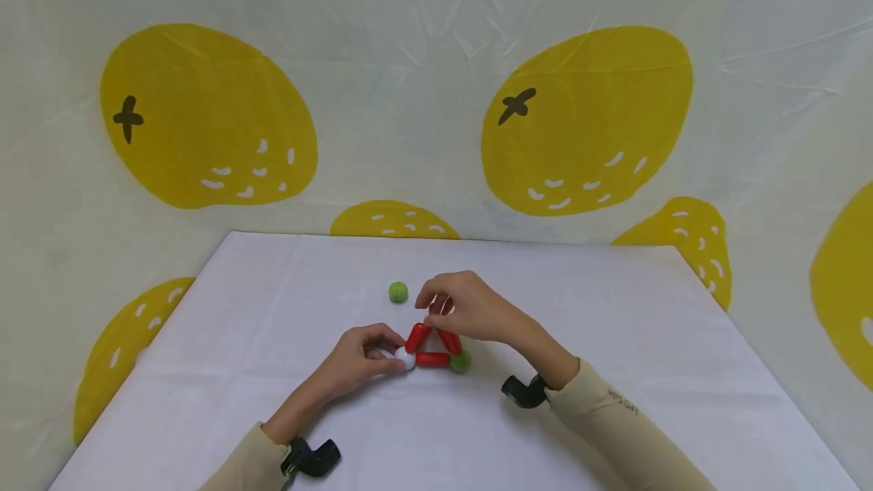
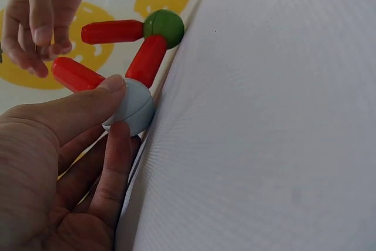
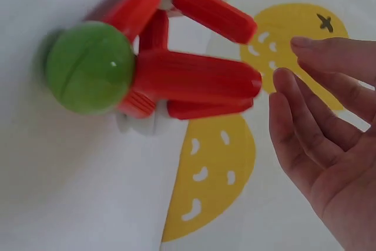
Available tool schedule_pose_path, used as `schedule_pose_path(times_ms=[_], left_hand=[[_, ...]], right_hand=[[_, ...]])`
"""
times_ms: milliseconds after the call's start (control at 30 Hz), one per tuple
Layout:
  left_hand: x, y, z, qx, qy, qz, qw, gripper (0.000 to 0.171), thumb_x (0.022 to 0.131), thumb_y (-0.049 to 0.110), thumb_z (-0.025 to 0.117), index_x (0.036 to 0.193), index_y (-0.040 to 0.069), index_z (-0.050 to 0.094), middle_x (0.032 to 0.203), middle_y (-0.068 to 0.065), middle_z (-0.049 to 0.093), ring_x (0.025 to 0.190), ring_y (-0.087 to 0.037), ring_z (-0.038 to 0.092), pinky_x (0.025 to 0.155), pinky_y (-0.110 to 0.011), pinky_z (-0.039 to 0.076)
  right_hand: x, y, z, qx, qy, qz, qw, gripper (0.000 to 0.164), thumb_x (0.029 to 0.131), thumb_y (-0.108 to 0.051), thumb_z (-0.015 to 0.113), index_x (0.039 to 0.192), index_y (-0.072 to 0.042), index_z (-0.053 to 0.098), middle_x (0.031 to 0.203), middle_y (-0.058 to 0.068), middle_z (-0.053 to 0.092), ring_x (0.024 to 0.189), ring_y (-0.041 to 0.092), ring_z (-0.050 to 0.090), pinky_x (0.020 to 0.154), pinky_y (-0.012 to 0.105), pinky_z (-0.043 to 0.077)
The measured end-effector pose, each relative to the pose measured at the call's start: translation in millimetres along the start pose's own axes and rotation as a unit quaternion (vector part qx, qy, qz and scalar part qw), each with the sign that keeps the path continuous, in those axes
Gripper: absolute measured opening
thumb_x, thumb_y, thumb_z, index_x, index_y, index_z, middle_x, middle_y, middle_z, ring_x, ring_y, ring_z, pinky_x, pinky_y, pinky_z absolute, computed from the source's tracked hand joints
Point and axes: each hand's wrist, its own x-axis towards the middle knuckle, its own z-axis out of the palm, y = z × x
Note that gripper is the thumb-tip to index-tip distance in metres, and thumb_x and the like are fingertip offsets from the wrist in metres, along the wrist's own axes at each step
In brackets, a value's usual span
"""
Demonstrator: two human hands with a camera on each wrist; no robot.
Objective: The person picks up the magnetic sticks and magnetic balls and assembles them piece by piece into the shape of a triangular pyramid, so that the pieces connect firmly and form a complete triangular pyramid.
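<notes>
A small construction of red rods and balls stands on the white table. My left hand [image 1: 358,358] pinches its white ball [image 2: 135,107] between thumb and fingers. One red rod [image 1: 433,360] runs from that ball to a green ball [image 3: 89,67]. More red rods [image 3: 197,76] rise from the corners, leaning inward with their top ends free. Another whitish ball [image 3: 141,124] is partly hidden behind them. Just beyond the rod tops hovers my right hand [image 3: 329,127], its fingers bent loosely and apart, with nothing between them.
A loose green ball [image 1: 398,292] lies on the table behind the construction. The white tabletop [image 1: 614,309] ends at a back edge before a hanging cloth [image 1: 402,97] printed with yellow fruit. Dark cameras [image 1: 524,391] are strapped at both wrists.
</notes>
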Motion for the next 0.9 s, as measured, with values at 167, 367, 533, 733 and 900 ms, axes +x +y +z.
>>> schedule_pose_path(times_ms=[167,367,533,733,900], left_hand=[[1.1,-0.4,0.6,0.004,0.002,-0.003,1.0,0.029,0.084,0.026,0.086,0.109,0.016,0.075,0.106,-0.003,0.075,0.093,-0.016,0.069,0.077,-0.02,0.056],[0.7,-0.3,0.8,0.002,0.002,-0.005,1.0,0.03,0.085,0.027,0.086,0.109,0.016,0.074,0.107,-0.002,0.074,0.094,-0.017,0.068,0.077,-0.02,0.056],[1.2,-1.5,1.1,0.003,0.002,-0.007,1.0,0.03,0.085,0.028,0.086,0.11,0.016,0.074,0.108,-0.002,0.074,0.096,-0.017,0.068,0.078,-0.019,0.056],[1.4,-2.5,1.0,0.007,0.002,-0.004,1.0,0.03,0.085,0.028,0.086,0.11,0.016,0.074,0.108,-0.002,0.074,0.096,-0.017,0.068,0.079,-0.019,0.056],[1.1,-3.0,0.7,0.007,-0.001,0.001,1.0,0.031,0.085,0.028,0.086,0.111,0.016,0.075,0.109,-0.002,0.074,0.097,-0.017,0.069,0.079,-0.019,0.056]], right_hand=[[4,15,-10,0.019,0.03,0.024,0.999,0.013,0.091,-0.009,0.076,0.103,-0.013,0.075,0.096,-0.002,0.076,0.083,0.007,0.069,0.079,0.022,0.058],[13,33,-11,0.027,0.04,0.054,0.997,0.011,0.092,-0.012,0.075,0.103,-0.014,0.075,0.096,-0.002,0.076,0.083,0.009,0.068,0.078,0.023,0.058],[24,46,-5,0.044,0.039,0.067,0.996,0.014,0.094,-0.012,0.074,0.107,-0.011,0.074,0.101,0.001,0.076,0.086,0.013,0.069,0.081,0.025,0.059],[41,60,7,0.045,0.023,0.074,0.996,0.024,0.095,-0.012,0.073,0.118,-0.005,0.071,0.107,0.007,0.076,0.093,0.016,0.07,0.087,0.029,0.059],[52,66,16,0.051,-0.004,0.075,0.996,0.03,0.096,-0.013,0.071,0.126,-0.007,0.069,0.114,0.012,0.075,0.101,0.022,0.07,0.088,0.032,0.058]])
